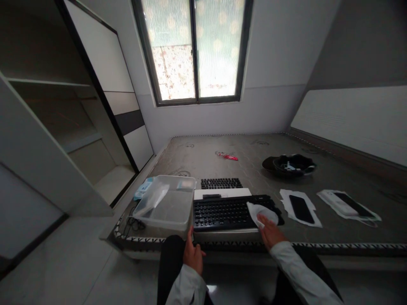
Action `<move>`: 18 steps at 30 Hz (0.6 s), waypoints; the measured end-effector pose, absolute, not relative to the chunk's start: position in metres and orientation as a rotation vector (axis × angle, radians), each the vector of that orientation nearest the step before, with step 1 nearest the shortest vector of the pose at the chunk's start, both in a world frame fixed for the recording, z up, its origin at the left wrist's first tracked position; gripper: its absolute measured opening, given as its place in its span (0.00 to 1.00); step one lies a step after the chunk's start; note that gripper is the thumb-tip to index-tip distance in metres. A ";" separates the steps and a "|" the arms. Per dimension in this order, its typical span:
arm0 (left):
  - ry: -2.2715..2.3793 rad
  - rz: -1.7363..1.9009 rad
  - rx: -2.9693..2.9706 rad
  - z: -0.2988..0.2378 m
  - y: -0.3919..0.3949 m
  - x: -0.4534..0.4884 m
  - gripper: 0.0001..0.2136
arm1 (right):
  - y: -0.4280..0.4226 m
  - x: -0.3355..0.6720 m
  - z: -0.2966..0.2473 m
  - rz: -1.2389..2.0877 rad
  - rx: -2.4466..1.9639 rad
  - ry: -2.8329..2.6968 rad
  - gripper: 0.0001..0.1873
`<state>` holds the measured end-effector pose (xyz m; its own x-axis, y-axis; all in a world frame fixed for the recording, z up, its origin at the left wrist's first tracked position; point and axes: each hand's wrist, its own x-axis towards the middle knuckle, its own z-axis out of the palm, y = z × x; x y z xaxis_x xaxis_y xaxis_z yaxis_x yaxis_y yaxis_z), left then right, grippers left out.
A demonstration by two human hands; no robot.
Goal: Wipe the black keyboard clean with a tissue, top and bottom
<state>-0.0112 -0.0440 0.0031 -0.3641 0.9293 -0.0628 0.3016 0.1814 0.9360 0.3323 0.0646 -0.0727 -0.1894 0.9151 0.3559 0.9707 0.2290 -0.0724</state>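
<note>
A black keyboard (225, 212) lies at the near edge of a grey mattress (248, 161). My right hand (270, 233) presses a white wipe (261, 213) onto the keyboard's right end, fingers closed on the cloth. My left hand (192, 254) rests at the keyboard's front left corner, its thumb up against the edge and its fingers curled. A white flat box (222, 193) and a second, smaller black keyboard (221, 183) lie just behind it.
A clear plastic tub (165, 203) stands left of the keyboard, with a blue packet (143, 188) and a black cable (135, 222) beside it. To the right lie two black phones (301, 209) (351, 204) on white cloths, a black bowl-shaped object (291, 165) and a red wrapper (227, 156). An open wardrobe (47, 127) stands left.
</note>
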 end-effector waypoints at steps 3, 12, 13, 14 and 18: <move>1.815 1.204 1.161 0.003 -0.043 -0.009 0.32 | 0.052 0.271 -0.061 -0.201 -1.618 -2.297 0.26; 1.837 1.221 1.186 0.000 -0.041 -0.014 0.33 | 0.020 0.102 0.002 0.300 -1.346 -2.540 0.29; 1.855 1.223 1.208 0.001 -0.041 -0.015 0.33 | 0.019 0.095 0.005 0.351 -1.315 -2.559 0.30; 1.867 1.228 1.229 0.001 -0.041 -0.016 0.33 | 0.019 0.090 0.008 0.390 -1.277 -2.582 0.31; 1.859 1.223 1.195 0.005 -0.042 -0.014 0.33 | 0.017 0.101 0.009 0.410 -1.047 -2.677 0.34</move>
<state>-0.0145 -0.0421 0.0052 -0.4099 0.9121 -0.0091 0.3527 0.1677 0.9206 0.1008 0.0173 0.0090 -0.7155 0.6888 0.1169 0.6223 0.7044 -0.3414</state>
